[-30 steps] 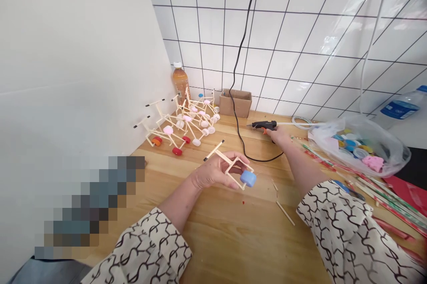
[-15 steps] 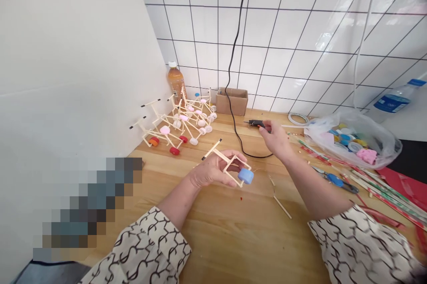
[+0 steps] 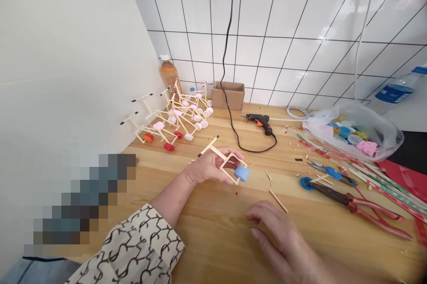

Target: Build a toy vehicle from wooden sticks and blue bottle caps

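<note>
On the wooden table [image 3: 213, 239], the left hand [image 3: 208, 169] grips a stick frame [image 3: 227, 161] with a blue bottle cap [image 3: 242, 173] at its end, at 10 o'clock from the open, empty right hand [image 3: 278, 239], a loose stick [image 3: 278, 200] at its 12 o'clock

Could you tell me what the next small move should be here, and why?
Probably the right hand should pick up the loose wooden stick: that hand is free and lies near it, while the left hand grips the stick frame with its blue bottle cap.
</note>
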`<state>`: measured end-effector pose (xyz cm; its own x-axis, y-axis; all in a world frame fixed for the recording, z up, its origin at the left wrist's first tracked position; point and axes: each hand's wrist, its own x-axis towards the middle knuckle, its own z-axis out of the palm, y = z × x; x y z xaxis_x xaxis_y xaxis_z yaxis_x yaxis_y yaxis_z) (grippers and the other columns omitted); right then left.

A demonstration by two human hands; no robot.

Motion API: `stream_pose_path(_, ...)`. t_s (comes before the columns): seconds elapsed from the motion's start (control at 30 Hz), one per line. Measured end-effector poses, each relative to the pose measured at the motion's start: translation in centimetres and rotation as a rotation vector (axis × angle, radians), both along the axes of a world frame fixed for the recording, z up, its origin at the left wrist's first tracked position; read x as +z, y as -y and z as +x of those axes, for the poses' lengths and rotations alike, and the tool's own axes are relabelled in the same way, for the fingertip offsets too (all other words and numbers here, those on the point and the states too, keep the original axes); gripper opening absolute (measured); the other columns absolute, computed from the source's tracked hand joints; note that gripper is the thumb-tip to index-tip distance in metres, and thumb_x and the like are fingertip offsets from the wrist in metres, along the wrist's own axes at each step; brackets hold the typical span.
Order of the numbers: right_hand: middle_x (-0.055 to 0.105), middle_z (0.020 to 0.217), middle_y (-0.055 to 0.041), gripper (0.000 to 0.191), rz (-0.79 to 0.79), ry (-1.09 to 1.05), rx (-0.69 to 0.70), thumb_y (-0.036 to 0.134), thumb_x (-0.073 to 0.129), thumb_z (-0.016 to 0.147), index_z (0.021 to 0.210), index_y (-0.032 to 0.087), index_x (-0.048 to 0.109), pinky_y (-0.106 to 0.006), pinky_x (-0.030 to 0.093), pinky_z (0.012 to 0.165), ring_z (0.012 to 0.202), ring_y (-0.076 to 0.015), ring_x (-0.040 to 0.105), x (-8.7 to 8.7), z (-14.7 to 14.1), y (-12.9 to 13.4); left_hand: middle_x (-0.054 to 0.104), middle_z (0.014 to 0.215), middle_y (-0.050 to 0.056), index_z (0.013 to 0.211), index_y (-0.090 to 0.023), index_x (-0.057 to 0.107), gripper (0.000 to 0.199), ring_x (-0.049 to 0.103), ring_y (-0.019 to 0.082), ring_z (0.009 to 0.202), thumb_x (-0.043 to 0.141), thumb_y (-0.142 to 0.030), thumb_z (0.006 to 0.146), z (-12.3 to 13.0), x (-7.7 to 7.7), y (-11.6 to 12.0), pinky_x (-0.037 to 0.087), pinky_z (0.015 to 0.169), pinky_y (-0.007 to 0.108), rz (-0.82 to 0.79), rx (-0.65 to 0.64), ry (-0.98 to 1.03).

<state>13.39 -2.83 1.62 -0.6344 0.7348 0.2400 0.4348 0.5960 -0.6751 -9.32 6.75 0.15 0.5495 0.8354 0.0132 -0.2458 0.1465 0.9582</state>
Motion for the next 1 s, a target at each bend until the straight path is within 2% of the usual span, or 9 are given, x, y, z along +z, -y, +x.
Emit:
stream_pose_path(0.1,0.063,0.087,-0.0053,0.021,-0.024,0.010,0.046,0.009,0.043,0.081,0.096,0.022,0.051,-0.026,0.053,0.071,0.081,-0.0164,0.061,-1.1,-0.1,-0.2,0.066,0.093,0.007,0.100,-0.014,0.061,0.058,0.061,0.021,0.091,0.081,-0.005,0.047,0.1,-0.2,-0.1,0.046,0.085,0.037,0.016,-0.005,-0.010)
stream_pose_path(0.23,0.065,0.088,-0.0074,0.024,-0.027,0.020,0.131,0.009,0.044,0.077,0.097,0.021,0.052,-0.030,0.053,0.073,0.083,-0.0194,0.060,-2.2,0.4,-0.6,0.065,0.095,0.007,0.100,-0.014,0.061,0.056,0.060,0.019,0.091,0.080,-0.004,0.048,0.2,-0.4,-0.2,0.046,0.087,0.036,0.026,-0.015,-0.034)
stream_pose_path(0.33,0.065,0.088,-0.0077,0.025,-0.041,0.014,0.132,0.008,0.044,0.077,0.097,0.020,0.052,-0.030,0.053,0.073,0.082,-0.0194,0.060,-2.5,0.7,-0.8,0.065,0.095,0.007,0.100,-0.014,0.061,0.056,0.060,0.019,0.092,0.081,-0.005,0.048,0.4,-0.4,-0.2,0.045,0.088,0.037,0.026,-0.006,-0.054)
stream_pose_path(0.53,0.066,0.092,-0.0085,0.029,-0.053,0.043,0.147,0.007,0.044,0.077,0.100,0.021,0.054,-0.031,0.052,0.077,0.086,-0.0201,0.060,-2.3,0.6,-0.9,0.064,0.095,0.006,0.099,-0.015,0.060,0.054,0.058,0.019,0.093,0.080,-0.005,0.050,1.1,-0.3,-0.1,0.046,0.086,0.035,0.033,0.040,-0.107)
stream_pose_path(0.73,0.065,0.092,-0.0078,0.024,-0.059,0.047,0.113,0.008,0.044,0.080,0.098,0.020,0.054,-0.029,0.053,0.076,0.086,-0.0188,0.059,-1.5,0.8,-0.9,0.061,0.098,0.005,0.099,-0.016,0.059,0.053,0.057,0.018,0.095,0.077,-0.004,0.051,1.7,-0.4,0.0,0.046,0.083,0.030,0.053,0.092,-0.141)
stream_pose_path(0.9,0.063,0.098,-0.0095,0.023,0.041,0.072,0.036,0.011,0.043,0.084,0.103,0.020,0.053,-0.034,0.052,0.078,0.091,-0.0203,0.059,-0.7,1.4,-2.0,0.060,0.101,0.006,0.103,-0.017,0.056,0.054,0.056,0.020,0.099,0.077,-0.007,0.054,1.7,-0.5,0.1,0.048,0.075,0.027,0.029,0.128,-0.178)
stream_pose_path(1.0,0.062,0.102,-0.0121,0.024,0.153,0.102,-0.035,0.012,0.043,0.085,0.106,0.019,0.053,-0.038,0.051,0.082,0.096,-0.0223,0.058,-0.6,2.2,-3.5,0.062,0.100,0.005,0.102,-0.016,0.055,0.053,0.057,0.019,0.098,0.077,-0.007,0.054,1.7,-0.6,0.0,0.048,0.077,0.029,0.021,0.143,-0.167)
